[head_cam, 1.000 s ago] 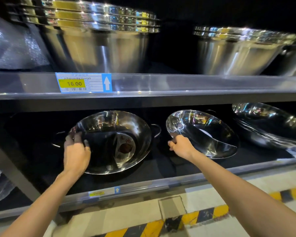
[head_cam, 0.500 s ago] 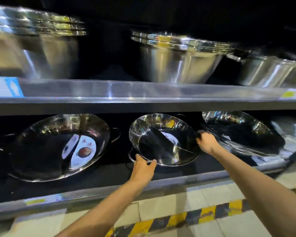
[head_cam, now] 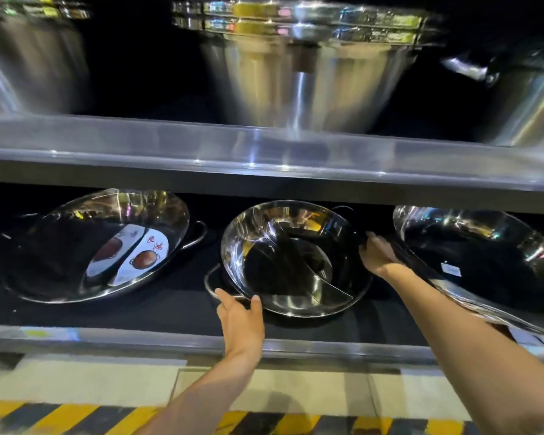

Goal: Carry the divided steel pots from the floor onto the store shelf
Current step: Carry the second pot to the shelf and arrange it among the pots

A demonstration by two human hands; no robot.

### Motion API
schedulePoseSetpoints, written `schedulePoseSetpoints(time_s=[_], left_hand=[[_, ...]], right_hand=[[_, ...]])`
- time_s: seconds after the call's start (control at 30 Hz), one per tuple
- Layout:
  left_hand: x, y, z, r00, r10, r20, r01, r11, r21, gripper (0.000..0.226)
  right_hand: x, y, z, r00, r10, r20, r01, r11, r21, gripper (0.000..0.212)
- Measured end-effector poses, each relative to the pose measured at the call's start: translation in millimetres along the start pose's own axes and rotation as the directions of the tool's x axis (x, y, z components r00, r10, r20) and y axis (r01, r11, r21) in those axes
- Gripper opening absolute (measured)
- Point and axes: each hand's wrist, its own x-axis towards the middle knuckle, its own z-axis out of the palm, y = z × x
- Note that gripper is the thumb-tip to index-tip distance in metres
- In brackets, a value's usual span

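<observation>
A divided steel pot (head_cam: 283,259) with a curved inner partition leans tilted on the dark lower shelf (head_cam: 182,337), in the middle. My left hand (head_cam: 241,318) grips its lower left rim by the wire handle. My right hand (head_cam: 377,254) holds its right rim. A second divided pot (head_cam: 76,243) with a paper label inside leans at the left. A stack of pots (head_cam: 484,262) leans at the right, close behind my right forearm.
The upper shelf (head_cam: 264,152) juts out overhead and carries large stacked steel basins (head_cam: 308,70). Below the shelf lies tiled floor with a yellow-and-black hazard stripe (head_cam: 76,419) along the bottom edge.
My left hand left the labelled pot and went to the middle pot's lower rim. My right hand shifted from its left rim to its right rim. The view panned right and came closer.
</observation>
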Motion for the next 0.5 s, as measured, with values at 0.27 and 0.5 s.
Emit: schedulePoseSetpoints(time_s=[0.27, 0.5], left_hand=[[-4, 2, 42, 0.994, 0.038, -0.099, -0.042, 0.998, -0.037, 0.079], [33, -8, 4, 0.989, 0.115, -0.088, -0.101, 0.984, 0.148, 0.057]], right_hand=[[3, 10, 12, 0.997, -0.071, -0.039, 0.074, 0.995, 0.067, 0.034], [-27, 15, 25, 0.992, -0.100, -0.081, 0.108, 0.987, 0.115, 0.026]])
